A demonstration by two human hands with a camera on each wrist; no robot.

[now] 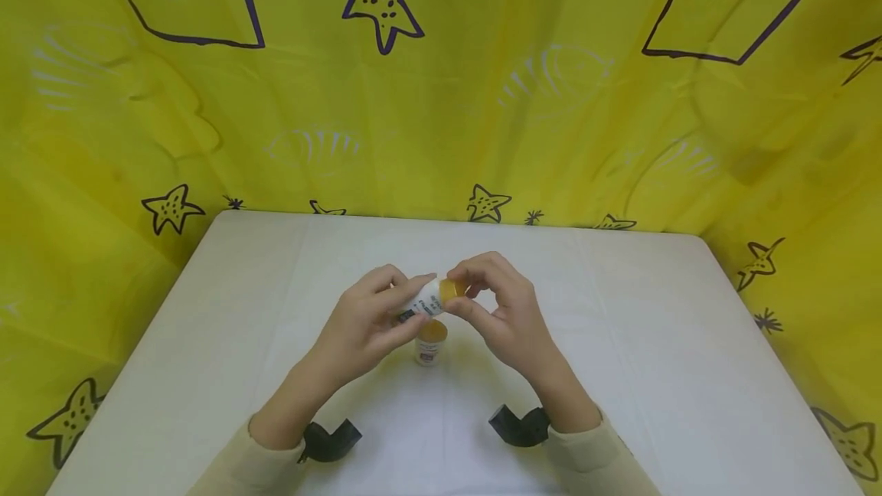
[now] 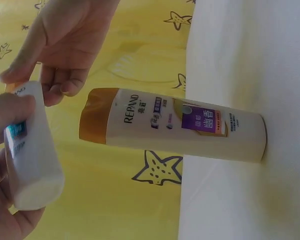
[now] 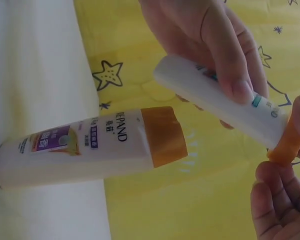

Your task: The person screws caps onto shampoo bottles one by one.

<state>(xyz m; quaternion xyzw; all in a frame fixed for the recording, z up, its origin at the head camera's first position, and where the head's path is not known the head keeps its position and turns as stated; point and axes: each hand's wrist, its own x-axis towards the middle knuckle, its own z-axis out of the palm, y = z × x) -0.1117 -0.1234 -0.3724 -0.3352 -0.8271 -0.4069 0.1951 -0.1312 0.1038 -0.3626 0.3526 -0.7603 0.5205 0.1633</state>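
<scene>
A white shampoo bottle [image 1: 429, 298] with an orange cap [image 1: 451, 292] is held tilted above the table. My left hand [image 1: 368, 320] grips its white body, thumb on one side and fingers on the other. At the other end, my right hand [image 1: 499, 312] pinches the orange cap between thumb and fingers. In the right wrist view the cap [image 3: 285, 142] sits on the bottle's end. A second white bottle [image 2: 165, 122], orange-capped and with a purple label, stands upright on the table just below the hands; neither hand touches it.
The white-covered table [image 1: 620, 327] spreads out around both hands. Behind it hangs a yellow curtain [image 1: 441, 113] printed with starfish and shells. A black wrist mount [image 1: 332, 441] juts from the left sleeve, another black mount [image 1: 520, 427] from the right.
</scene>
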